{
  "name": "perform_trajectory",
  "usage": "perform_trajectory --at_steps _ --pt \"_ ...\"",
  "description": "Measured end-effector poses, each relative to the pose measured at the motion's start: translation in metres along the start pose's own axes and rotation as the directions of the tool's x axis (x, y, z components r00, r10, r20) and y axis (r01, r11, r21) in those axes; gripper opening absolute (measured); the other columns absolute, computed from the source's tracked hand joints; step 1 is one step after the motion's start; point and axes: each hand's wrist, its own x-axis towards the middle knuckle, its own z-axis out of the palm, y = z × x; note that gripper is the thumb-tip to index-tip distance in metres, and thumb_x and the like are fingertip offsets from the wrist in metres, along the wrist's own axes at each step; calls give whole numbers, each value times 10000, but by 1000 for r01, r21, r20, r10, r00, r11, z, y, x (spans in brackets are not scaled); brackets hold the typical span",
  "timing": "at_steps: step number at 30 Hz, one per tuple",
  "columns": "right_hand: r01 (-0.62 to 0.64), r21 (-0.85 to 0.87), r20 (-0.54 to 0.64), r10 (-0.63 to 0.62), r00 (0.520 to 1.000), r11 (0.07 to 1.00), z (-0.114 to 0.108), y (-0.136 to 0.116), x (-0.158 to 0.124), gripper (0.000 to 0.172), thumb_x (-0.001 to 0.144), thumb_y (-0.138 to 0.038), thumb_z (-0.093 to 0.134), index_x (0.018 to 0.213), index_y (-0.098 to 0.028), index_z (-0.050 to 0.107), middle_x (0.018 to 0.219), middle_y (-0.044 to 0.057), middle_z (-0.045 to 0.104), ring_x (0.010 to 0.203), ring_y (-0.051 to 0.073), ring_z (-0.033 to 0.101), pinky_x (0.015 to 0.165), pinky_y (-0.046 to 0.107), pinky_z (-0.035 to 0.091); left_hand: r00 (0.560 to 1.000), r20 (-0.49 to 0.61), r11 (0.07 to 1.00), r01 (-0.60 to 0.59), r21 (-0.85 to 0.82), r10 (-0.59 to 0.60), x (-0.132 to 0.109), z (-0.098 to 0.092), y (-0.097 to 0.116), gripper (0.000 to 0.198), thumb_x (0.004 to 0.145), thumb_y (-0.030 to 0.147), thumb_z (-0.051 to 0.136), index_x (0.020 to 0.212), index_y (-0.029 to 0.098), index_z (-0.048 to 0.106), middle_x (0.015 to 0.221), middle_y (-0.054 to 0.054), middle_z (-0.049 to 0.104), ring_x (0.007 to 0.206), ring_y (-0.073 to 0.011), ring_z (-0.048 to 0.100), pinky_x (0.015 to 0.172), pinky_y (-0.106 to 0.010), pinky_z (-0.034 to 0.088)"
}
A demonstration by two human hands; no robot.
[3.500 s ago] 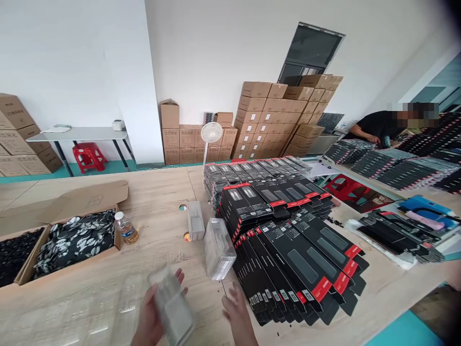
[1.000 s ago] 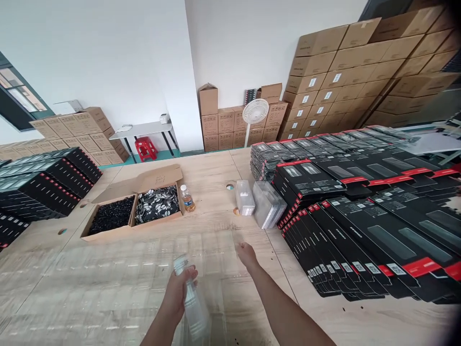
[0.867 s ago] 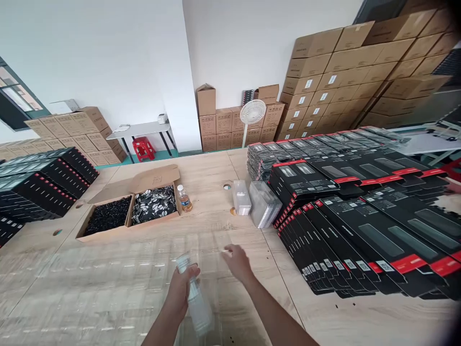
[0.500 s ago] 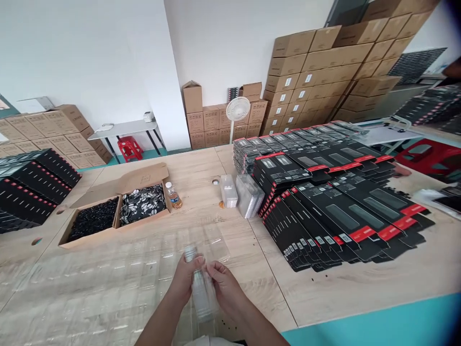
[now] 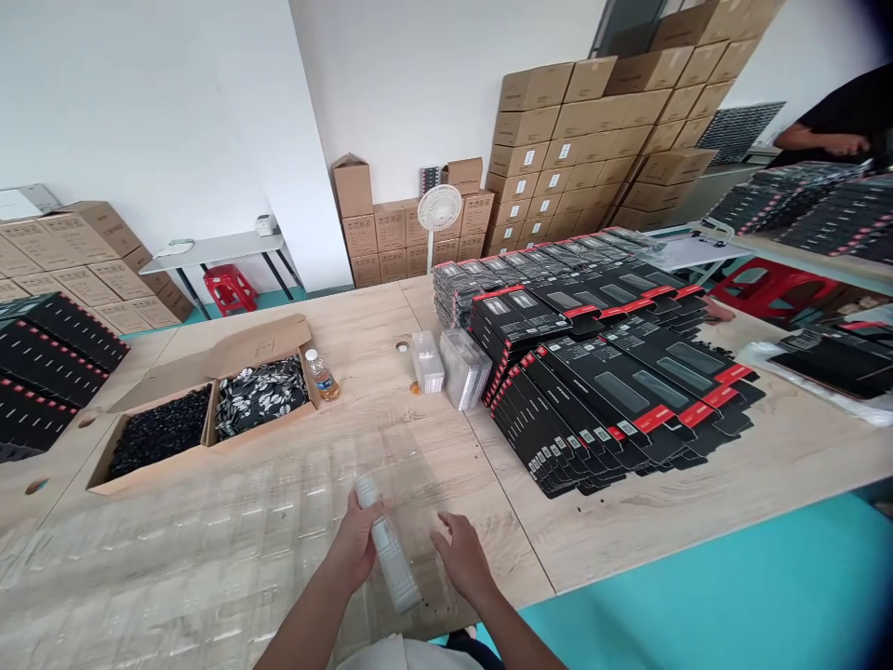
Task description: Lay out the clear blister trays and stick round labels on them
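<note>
Workbench (image 5: 670, 526): left hand (image 5: 354, 544) grips blister (image 5: 391, 558) (right hand (image 5: 464, 560) open).

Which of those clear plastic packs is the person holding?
The lone pack gripped in the left hand; the others, a narrow stack and a wider stack, sit apart on the table.

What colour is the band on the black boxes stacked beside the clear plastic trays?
The black boxes carry a red band, clearest in the head view.

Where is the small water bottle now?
In the head view, the clear plastic water bottle stands on the wooden table, right of the open cardboard box.
</note>
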Motion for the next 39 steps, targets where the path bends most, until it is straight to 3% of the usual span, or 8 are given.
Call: perform_trajectory --at_steps 5,13,19,26,30,34,36,39 --pt "77 146 359 -125 925 986 26 -53 -24 327 744 -511 697 870 -211 734 919 58 717 918 247 611 862 366 444 995 104 1000 0 12 -1 -2 16 3 503 559 237 897 927 210 555 861 -9 619 743 -139 595 718 -284 470" --pt "-179 500 349 -8 937 847 42 -60 -29 288 671 -438 807 680 -199 647 690 15 653 678 161 575 680 281 466 981 185 998 -59 -13 61 5 20 9 447 574 233 880 915 180 595 848 -21 668 716 -148 618 679 -290 495" --pt "-40 304 42 29 999 952 -19 -77 58 201 764 -395 660 721 -227 560 1027 55 695 962 212 667 822 357 532 995 -91 995 -58 -78 50 10 -2 19 491 582 204 861 977 188 569 933 -72 695 826 -194 662 747 -346 535" --pt "-54 -20 -50 53 997 998 -40 -93 140 163 654 -248 665 601 -210 517 756 79 664 962 292 650 798 384 509 999 20 1000 -30 10 30 1 10 13 486 615 276 867 989 189 569 1024 -76 661 897 -196 640 791 -344 524" --pt "71 -103 47 -66 997 992 -11 -90 112 112 627 -260 697 702 -204 637 887 80 698 1057 284 587 915 364 450 994 0 991 -108 81 108 6 15 8 452 629 296 863 971 183 590 960 -51 638 832 -167 609 751 -316 506" --pt "112 -21 354 -97 930 993 29 -76 39 240 677 -418 721 759 -192 720 820 38 720 865 236 638 844 352 477 990 5 986 -144 88 144 12 24 9 474 616 304 872 970 188 579 910 -33 635 798 -154 601 738 -293 489" --pt "26 180 442 -104 891 983 43 -72 7 263 690 -427 748 803 -190 732 826 32 722 840 218 634 826 337 465 991 44 989 -128 67 126 13 32 10 485 594 290 884 957 184 580 899 -32 642 817 -157 612 768 -289 487" --pt "-158 459 387 -37 921 874 47 -73 -20 258 676 -421 800 758 -193 711 740 11 696 727 169 603 747 294 452 985 118 989 -134 62 127 12 43 10 527 563 250 898 985 183 589 901 -31 658 824 -154 621 782 -277 490"
